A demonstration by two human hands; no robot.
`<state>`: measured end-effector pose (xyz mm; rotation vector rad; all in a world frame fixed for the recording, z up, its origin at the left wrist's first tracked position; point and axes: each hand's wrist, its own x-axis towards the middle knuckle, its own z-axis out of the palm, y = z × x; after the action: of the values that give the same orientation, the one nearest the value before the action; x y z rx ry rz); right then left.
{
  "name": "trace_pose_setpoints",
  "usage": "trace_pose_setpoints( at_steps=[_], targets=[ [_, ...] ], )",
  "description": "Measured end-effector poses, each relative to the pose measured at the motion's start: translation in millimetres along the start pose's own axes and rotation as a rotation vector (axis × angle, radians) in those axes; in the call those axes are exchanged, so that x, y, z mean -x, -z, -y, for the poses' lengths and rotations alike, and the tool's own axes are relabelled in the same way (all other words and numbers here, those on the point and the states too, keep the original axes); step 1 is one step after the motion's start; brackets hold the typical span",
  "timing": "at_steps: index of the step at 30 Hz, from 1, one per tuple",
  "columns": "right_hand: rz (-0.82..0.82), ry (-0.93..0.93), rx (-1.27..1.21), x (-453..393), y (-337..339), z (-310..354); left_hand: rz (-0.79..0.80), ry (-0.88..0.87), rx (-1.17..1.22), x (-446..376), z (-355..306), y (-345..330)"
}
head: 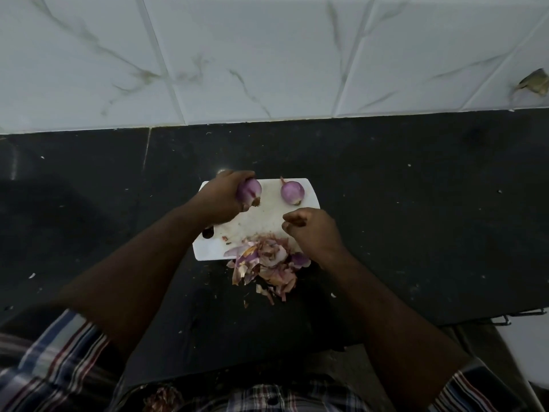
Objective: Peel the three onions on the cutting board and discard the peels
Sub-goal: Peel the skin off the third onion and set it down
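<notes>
A white cutting board (261,221) lies on the dark counter. My left hand (221,197) grips a peeled purple onion (250,190) over the board's far left corner. A second peeled onion (292,192) stands on the board's far right part. My right hand (312,230) hovers over the board's right edge with curled fingers; I see nothing in them. A heap of purple and brown peels (264,263) lies across the board's near edge and spills onto the counter. A purple piece (300,258) sits in the heap by my right wrist; whether it is the third onion I cannot tell.
The black counter (416,218) runs to a white marble-tiled wall (267,55) at the back. A brownish scrap (534,81) lies at the far right on the tiles. Small crumbs dot the counter. A white object with a wire rack (523,319) shows at the right edge.
</notes>
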<state>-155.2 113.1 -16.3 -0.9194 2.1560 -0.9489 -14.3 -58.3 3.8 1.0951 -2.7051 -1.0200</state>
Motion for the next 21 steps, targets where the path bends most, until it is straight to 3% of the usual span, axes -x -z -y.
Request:
trace_pose_setpoints(
  at_steps=[4,9,16,18,21],
  targets=[
    [0.011,-0.053,-0.071,-15,1,-5,0.060,0.038,-0.070,-23,-4,0],
    [-0.123,0.027,0.082,-42,14,-9,0.095,0.068,-0.093,-39,-5,-1],
    [-0.077,0.063,0.359,-84,-5,-6,0.104,0.097,-0.102,-42,0,-9],
    [-0.098,0.096,0.393,-86,-6,-4,0.052,0.098,-0.098,-41,-3,-8],
    [-0.168,0.197,0.111,-79,-3,6,-0.139,0.135,0.107,-35,-22,-6]
  ],
)
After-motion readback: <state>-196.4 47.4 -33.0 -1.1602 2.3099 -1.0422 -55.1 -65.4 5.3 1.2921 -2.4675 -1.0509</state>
